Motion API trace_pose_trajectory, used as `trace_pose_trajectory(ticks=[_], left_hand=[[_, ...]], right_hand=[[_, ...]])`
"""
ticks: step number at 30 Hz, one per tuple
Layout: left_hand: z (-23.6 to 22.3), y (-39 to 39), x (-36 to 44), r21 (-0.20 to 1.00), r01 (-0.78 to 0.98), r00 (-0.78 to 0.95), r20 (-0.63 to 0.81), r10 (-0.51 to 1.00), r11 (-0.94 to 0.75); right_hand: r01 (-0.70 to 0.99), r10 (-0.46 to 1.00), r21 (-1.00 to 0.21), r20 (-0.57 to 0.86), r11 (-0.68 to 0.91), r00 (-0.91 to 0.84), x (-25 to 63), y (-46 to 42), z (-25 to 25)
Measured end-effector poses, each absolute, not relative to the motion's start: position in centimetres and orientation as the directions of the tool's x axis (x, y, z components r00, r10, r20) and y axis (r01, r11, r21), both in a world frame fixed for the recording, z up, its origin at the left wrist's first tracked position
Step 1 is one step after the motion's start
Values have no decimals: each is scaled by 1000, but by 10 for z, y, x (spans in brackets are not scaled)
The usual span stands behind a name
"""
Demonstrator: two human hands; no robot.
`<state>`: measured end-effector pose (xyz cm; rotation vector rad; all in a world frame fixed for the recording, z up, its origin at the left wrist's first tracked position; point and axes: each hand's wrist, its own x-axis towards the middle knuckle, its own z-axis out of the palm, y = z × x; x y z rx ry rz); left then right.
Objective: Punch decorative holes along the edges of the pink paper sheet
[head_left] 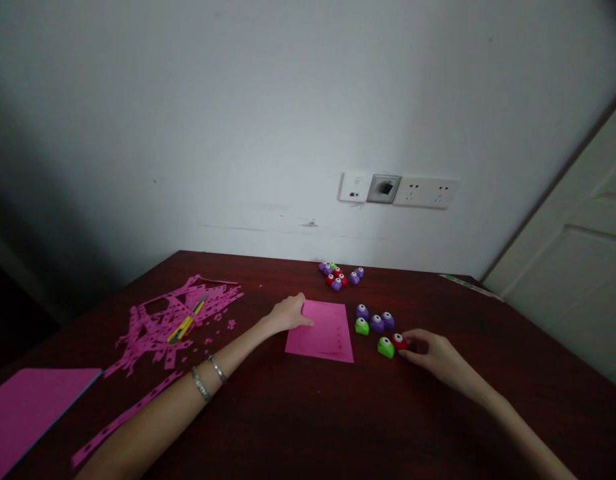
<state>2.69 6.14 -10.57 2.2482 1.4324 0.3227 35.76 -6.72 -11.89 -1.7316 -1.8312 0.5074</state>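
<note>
My left hand (289, 315) rests at the left edge of a pink sheet of paper (325, 333), thumb and fingers apart, the thumb lying over the sheet. Dark marks show along the sheet's right and lower sides. Off to the right, my right hand (433, 355) has thumb and fingers closed round a small red craft punch (399, 341) with a white round top. Touching or nearly touching that punch is a green craft punch (386, 347). Between the sheet and my right hand stand another green punch (361, 326) and several purple punches (377, 323).
More punches (337, 283) cluster near the wall. On the left lies a heap of punched pink paper strips (158, 327) with a yellow utility knife (187, 321) on top. Tiny pink cutouts (231, 325) are scattered beside it. A larger pink sheet stack (33, 413) sits at the near left.
</note>
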Motion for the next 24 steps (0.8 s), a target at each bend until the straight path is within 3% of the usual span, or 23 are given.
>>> trace_pose_trajectory(ticks=[5, 11, 15, 19, 24], left_hand=[[-94, 53, 29, 508, 809, 385, -77, 920, -297], [-91, 51, 27, 441, 824, 422, -61, 905, -355], [-95, 64, 27, 543, 717, 482, 66, 874, -436], [-103, 90, 40, 662, 613, 445, 163, 881, -432], [-106, 128, 70, 753, 596, 349, 69, 935, -278]], right_hand=[[780, 992, -621, 125, 77, 2, 356, -68, -118], [736, 996, -672, 89, 82, -29, 355, -73, -106], [651, 996, -759, 47, -17, 81, 361, -71, -110], [611, 968, -792, 153, -2, 201, 366, -66, -123], [628, 960, -778, 189, 17, 208, 367, -65, -127]])
